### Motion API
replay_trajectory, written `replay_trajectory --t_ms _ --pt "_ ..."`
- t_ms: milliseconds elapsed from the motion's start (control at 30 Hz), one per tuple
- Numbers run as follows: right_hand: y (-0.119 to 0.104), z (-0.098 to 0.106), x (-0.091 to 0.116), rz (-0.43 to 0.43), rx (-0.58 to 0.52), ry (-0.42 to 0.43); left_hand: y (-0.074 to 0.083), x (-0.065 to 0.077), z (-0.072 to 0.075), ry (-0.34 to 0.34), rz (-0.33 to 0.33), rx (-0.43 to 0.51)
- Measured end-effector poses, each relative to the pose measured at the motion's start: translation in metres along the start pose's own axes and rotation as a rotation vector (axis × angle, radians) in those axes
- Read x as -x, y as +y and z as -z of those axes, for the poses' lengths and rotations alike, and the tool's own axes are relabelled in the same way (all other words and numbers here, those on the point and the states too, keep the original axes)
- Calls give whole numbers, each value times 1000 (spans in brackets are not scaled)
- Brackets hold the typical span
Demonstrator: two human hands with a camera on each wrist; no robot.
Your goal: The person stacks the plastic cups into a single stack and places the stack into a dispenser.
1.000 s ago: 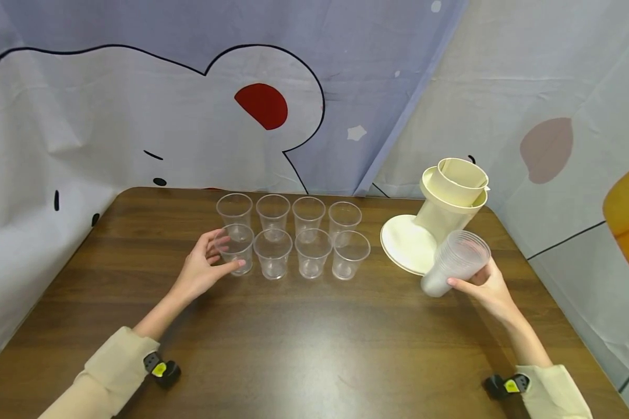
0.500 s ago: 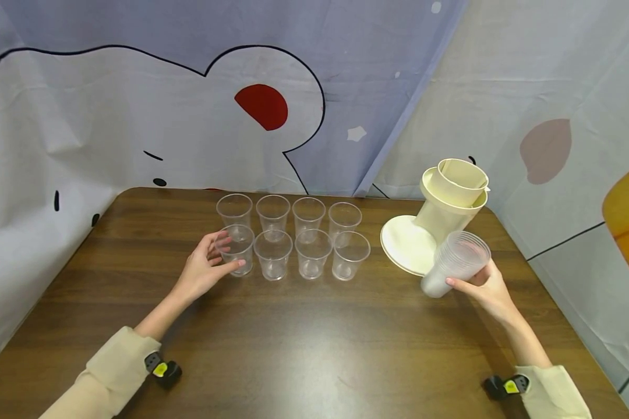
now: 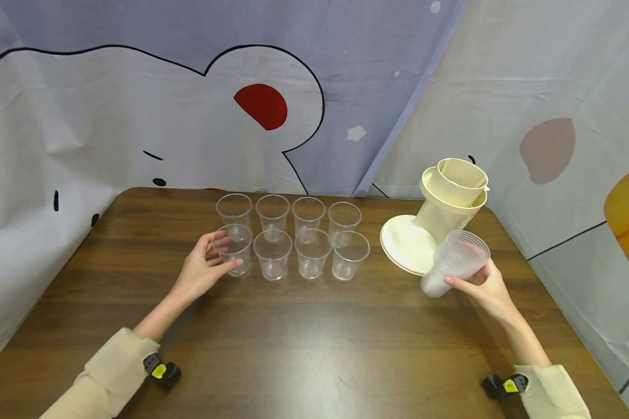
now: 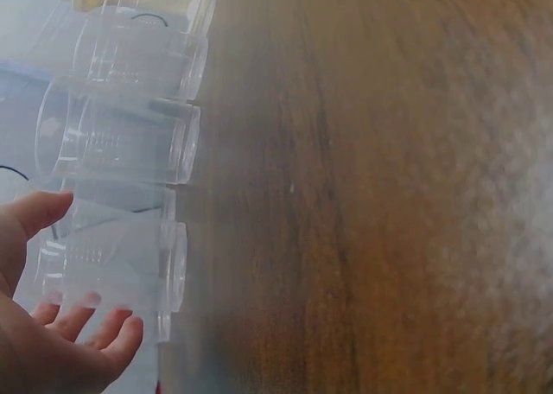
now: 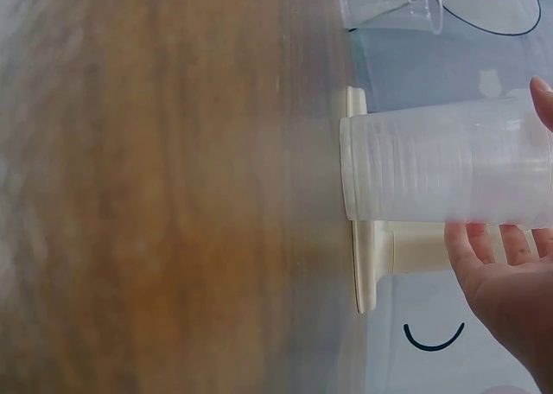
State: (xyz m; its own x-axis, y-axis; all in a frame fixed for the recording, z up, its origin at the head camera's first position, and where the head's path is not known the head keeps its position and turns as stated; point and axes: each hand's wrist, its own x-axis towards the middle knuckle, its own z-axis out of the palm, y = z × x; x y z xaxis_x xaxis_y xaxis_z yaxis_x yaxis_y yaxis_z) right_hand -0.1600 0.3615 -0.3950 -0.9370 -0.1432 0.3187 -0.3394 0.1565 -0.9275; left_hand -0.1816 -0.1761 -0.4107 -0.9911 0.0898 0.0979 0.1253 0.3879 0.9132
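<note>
Clear plastic cups stand upright in two rows on the wooden table point(image 3: 304, 337). My left hand point(image 3: 201, 270) holds the front row's leftmost cup point(image 3: 237, 256), thumb on the near side and fingers around its far left side. In the left wrist view that cup point(image 4: 112, 256) lies between the thumb and the fingertips, its base at table level. At the right, my right hand point(image 3: 490, 288) grips a nested stack of clear plastic cups point(image 3: 453, 265). In the right wrist view the stack point(image 5: 432, 165) stands base down between thumb and fingers.
Behind the stack is a cream plastic holder point(image 3: 442, 224) with a round flat base point(image 3: 406, 244) and a tube-like top. Another front-row cup point(image 3: 272, 256) stands close beside the held one. A patterned curtain point(image 3: 178, 128) hangs along the table's back edge.
The cup in my left hand has shifted very slightly left along with the fingers. My right hand and the stack stay almost in place.
</note>
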Motion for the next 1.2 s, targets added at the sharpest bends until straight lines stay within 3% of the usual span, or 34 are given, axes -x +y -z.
replay_trajectory --t_ms 567,1200 --pt "0 1 1 -11 19 -8 11 5 4 78 41 9" --pt "-1 1 1 -26 16 -12 35 5 -4 220 -68 14"
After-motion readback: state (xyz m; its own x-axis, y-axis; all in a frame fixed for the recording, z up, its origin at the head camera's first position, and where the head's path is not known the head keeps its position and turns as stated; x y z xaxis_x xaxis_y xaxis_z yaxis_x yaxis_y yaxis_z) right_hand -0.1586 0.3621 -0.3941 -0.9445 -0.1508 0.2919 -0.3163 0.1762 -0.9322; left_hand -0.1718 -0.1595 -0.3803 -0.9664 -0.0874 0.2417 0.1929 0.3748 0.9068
